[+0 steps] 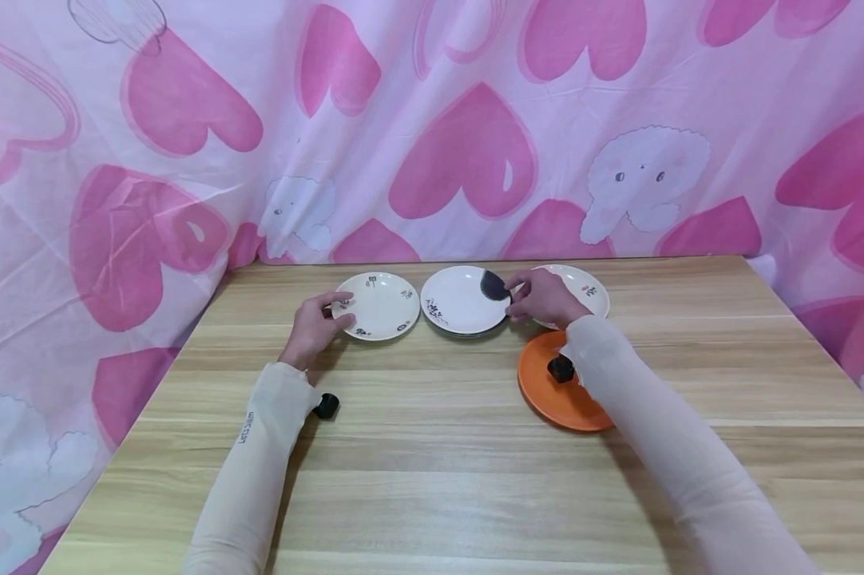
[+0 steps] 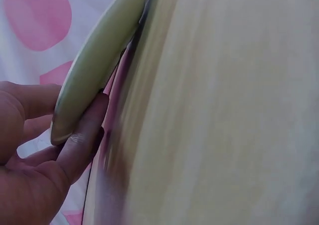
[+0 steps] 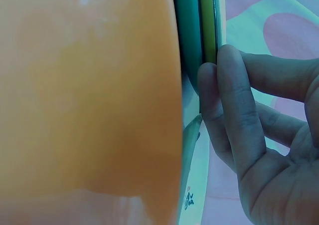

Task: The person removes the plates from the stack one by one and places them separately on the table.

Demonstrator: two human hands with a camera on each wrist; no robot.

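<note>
Quietly, the left hand [image 1: 313, 329] has its grip clamped on the left rim of a cream plate [image 1: 380, 310] at the worktop's [image 1: 418, 479] far side. Just right of it, the right hand's [image 1: 547, 299] grip pinches the edge of a dark-patched white plate [image 1: 461, 300] stacked on other dishes. Another patterned plate [image 1: 588, 294] lies behind that hand; an orange plate [image 1: 547, 398] sits nearer, under the wrist.

Cream sleeves [image 1: 665, 435], the left marked with dark lettering [image 1: 247, 427], carry small black wrist pieces [image 1: 326, 406].
</note>
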